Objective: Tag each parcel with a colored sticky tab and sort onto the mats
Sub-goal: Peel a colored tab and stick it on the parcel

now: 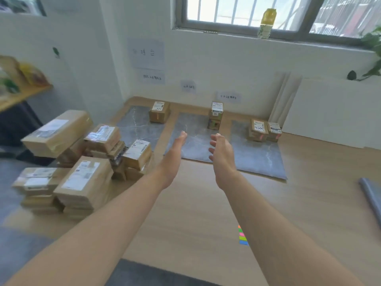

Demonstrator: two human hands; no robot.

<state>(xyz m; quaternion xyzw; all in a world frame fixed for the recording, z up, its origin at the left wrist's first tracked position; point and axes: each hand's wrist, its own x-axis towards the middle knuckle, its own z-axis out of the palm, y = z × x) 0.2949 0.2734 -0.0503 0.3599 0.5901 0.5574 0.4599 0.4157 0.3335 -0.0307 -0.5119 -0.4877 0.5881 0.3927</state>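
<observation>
Three grey marble-patterned mats lie on the wooden table against the wall. The left mat (135, 129) carries one small parcel (159, 111). On the middle mat (185, 139) two small parcels (215, 117) are stacked. Two parcels (264, 131) stand side by side on the right mat (257, 155). A pile of brown parcels (82, 162) fills the table's left side. My left hand (174, 157) and my right hand (221, 155) reach out over the middle mat, both empty with fingers apart. A pad of colored sticky tabs (242, 236) lies near my right forearm, partly hidden.
Paper labels (188, 86) hang on the wall above the mats. A bottle (267, 22) stands on the windowsill and a plant (371, 54) trails at the right. A rolled grey mat (371, 195) lies at the table's right edge. A shelf (20, 93) sits at far left.
</observation>
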